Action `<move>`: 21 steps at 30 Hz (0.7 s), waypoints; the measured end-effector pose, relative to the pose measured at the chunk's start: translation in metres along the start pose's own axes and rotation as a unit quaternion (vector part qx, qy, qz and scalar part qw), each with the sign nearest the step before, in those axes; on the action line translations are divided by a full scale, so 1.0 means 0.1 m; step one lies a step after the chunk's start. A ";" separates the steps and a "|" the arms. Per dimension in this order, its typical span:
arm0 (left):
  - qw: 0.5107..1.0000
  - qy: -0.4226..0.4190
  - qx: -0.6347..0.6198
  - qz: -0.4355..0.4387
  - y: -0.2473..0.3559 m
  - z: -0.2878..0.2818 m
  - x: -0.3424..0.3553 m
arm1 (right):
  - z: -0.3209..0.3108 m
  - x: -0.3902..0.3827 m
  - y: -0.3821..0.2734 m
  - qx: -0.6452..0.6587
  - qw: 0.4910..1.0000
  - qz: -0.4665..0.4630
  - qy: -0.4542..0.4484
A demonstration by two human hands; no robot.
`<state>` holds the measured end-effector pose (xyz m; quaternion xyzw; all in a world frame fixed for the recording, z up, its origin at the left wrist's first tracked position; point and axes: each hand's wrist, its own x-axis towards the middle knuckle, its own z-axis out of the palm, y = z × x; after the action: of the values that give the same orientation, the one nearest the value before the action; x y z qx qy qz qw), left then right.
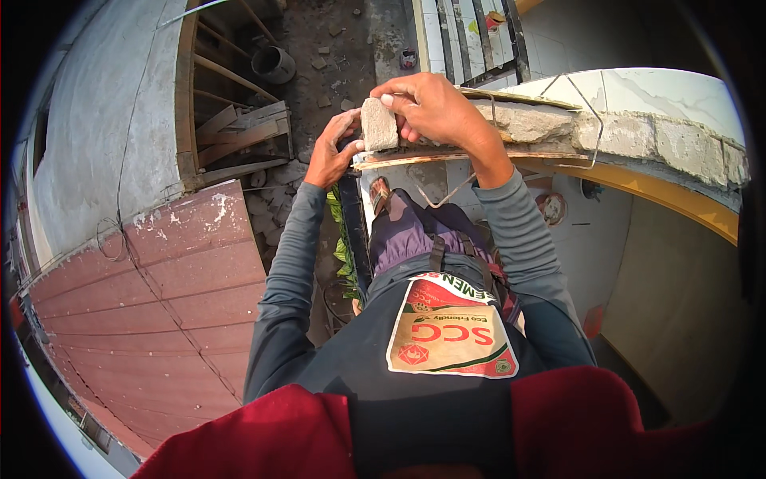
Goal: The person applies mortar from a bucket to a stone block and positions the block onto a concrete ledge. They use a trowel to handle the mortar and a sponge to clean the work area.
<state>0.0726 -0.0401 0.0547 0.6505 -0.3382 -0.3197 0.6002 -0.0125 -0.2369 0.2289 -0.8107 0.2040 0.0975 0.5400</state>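
Red cloth (pixel 271 435) over the shoulders at the near edge, dark shirt (pixel 335 351) with a printed tan panel (pixel 451 335) just beyond. Farther off, at the left end of a wall of rough grey masonry (pixel 622 134), a small grey block (pixel 379 126) with rounded top, upright between both hands. Right hand (pixel 435 108) pinching the block's upper right edge, thumb on the visible face; left hand (pixel 335 148) with thumb against the left side, firmness of that hold impossible to tell. Wooden strip (pixel 479 156) along the wall's near side; bent metal rod (pixel 602 124) across the masonry farther right. Possible faults, by judgement: slipping of the block from a loosened pinch, with a fall toward the foot (pixel 379 191) below; tipping at the wall's end from an uneven seat; crumbling of a rough edge under pressure. Hidden: underside and far face of the block, hence contact with the wall uncertain. Hard to make out: left fingertips beside the block, shadowed area at far right.
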 end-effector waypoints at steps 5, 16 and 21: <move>1.000 0.018 -0.018 0.001 -0.04 0.00 -0.02 | 0.18 -0.08 -0.10 -0.150 0.981 -0.102 0.073; 0.999 0.025 -0.029 0.008 0.05 0.01 -0.14 | 0.37 -0.15 -0.20 -0.202 0.968 -0.086 0.123; 0.999 0.030 -0.035 0.002 -0.03 0.06 -0.05 | 0.33 -0.08 -0.24 -0.239 0.964 -0.002 0.113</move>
<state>0.0652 -0.0389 0.0514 0.6378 -0.3102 -0.3107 0.6327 -0.0076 -0.1974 0.2387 -0.9224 0.2331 0.0505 0.3039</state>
